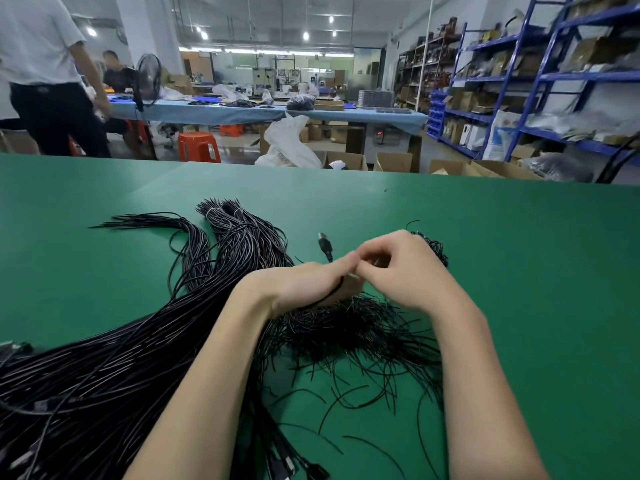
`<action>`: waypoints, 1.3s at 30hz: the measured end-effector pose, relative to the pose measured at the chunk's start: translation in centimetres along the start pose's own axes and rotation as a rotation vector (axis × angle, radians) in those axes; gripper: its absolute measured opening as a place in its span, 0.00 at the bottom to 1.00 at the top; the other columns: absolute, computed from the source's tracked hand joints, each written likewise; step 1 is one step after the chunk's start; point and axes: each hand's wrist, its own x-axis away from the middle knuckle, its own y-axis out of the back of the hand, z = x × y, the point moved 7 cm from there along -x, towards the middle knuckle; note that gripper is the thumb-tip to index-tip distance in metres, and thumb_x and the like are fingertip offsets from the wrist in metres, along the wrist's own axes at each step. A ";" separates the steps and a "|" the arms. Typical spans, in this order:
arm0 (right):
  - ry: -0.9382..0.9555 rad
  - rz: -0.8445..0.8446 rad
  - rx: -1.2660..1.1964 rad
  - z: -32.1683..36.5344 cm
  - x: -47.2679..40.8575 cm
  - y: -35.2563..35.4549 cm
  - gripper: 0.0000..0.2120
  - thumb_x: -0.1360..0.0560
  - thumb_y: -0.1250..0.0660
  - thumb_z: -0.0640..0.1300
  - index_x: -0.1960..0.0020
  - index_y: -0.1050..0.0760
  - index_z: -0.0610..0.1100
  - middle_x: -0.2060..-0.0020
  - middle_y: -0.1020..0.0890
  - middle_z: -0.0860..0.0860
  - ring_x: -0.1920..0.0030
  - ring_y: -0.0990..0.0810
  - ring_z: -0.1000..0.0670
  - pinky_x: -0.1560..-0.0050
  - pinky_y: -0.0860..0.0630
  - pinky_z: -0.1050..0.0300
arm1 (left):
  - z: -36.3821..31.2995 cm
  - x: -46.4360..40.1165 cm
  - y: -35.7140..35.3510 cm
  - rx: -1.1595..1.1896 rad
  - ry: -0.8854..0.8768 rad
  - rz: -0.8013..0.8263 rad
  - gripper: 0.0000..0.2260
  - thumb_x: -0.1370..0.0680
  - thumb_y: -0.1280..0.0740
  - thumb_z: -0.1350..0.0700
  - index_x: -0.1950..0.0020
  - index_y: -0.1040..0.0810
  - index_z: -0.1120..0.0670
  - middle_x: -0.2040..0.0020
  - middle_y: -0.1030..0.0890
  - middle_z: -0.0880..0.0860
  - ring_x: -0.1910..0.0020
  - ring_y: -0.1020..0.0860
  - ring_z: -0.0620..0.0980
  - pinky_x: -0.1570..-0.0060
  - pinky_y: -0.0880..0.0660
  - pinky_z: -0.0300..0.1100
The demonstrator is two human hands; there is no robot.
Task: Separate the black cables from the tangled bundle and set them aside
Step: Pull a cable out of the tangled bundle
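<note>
Black, thin and limp, the cable (325,247) should slide free lightly if taken near its plug. The left hand (311,284) grips it; the right hand (398,268) pinches something small, fingers curled, above the tangled bundle (346,327).

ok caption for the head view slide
Both hands work one black cable free above the tangled bundle on a green table.

A large tangled bundle (104,368) of thin, glossy black cables is sprawling across the left and middle of the green worktop (519,271), fanning from the near-left edge toward the centre. Two tied bunches (239,223) are lying at its far end, ends pointing away. One single cable (337,289) is running through the left hand (311,282), its connector (325,245) sticking up beyond the fingers.
</note>
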 end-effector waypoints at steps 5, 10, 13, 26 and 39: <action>0.054 -0.244 -0.251 1.8 -0.3 0.6 0.12 0.22 0.30 0.46 0.64 0.18 0.51 0.74 0.21 0.60 0.73 0.30 0.57 0.71 0.35 0.68 | -0.9 -1.9 0.9 0.510 -0.141 -0.185 0.35 0.19 0.53 0.31 0.19 0.39 0.51 0.20 0.39 0.47 0.20 0.43 0.44 0.20 0.53 0.47; -0.024 -0.064 -0.650 0.7 -0.2 -1.7 0.08 0.21 0.29 0.46 0.57 0.14 0.48 0.66 0.15 0.53 0.75 0.32 0.55 0.75 0.36 0.65 | -1.3 -2.5 2.2 1.176 -0.437 -0.173 0.27 0.15 0.56 0.42 0.21 0.37 0.54 0.23 0.31 0.51 0.24 0.34 0.44 0.24 0.39 0.44; -0.131 0.095 -0.883 -0.2 0.1 -4.3 0.12 0.22 0.29 0.51 0.60 0.16 0.45 0.72 0.23 0.52 0.78 0.36 0.57 0.78 0.40 0.67 | -2.4 -1.0 2.4 1.378 -0.610 0.034 0.28 0.15 0.55 0.43 0.22 0.36 0.59 0.23 0.31 0.56 0.24 0.33 0.51 0.25 0.36 0.46; -0.141 0.330 -0.165 -1.5 1.4 -1.7 0.13 0.27 0.29 0.42 0.69 0.18 0.52 0.74 0.22 0.57 0.72 0.31 0.59 0.65 0.31 0.61 | -3.2 1.5 -3.0 0.606 -0.180 0.587 0.34 0.16 0.53 0.41 0.28 0.32 0.69 0.28 0.30 0.70 0.31 0.28 0.60 0.26 0.34 0.56; -0.227 -0.259 -0.607 0.0 0.7 0.0 0.04 0.26 0.26 0.42 0.56 0.13 0.50 0.63 0.12 0.53 0.57 0.12 0.50 0.49 0.15 0.45 | -2.6 -1.4 1.4 1.052 -0.326 -0.078 0.24 0.14 0.52 0.47 0.35 0.23 0.61 0.40 0.17 0.56 0.44 0.19 0.47 0.38 0.24 0.40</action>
